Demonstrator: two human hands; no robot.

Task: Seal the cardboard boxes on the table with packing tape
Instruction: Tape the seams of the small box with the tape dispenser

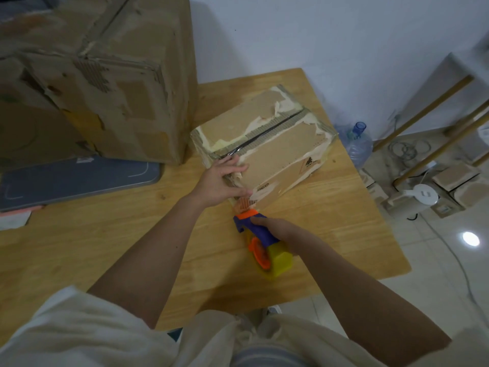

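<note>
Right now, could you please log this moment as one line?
left hand steadies small box | right hand grips tape dispenser at near corner | top seam taped

White wall (344, 35), glossy tiled floor (436, 287), wooden table (79, 260).

Wooden table (344, 221) under two cardboard boxes (267, 144), grey tray (74, 178).

Tan small box (267, 144), blue-orange-yellow tape dispenser (260, 238) (yellow roll)
</note>
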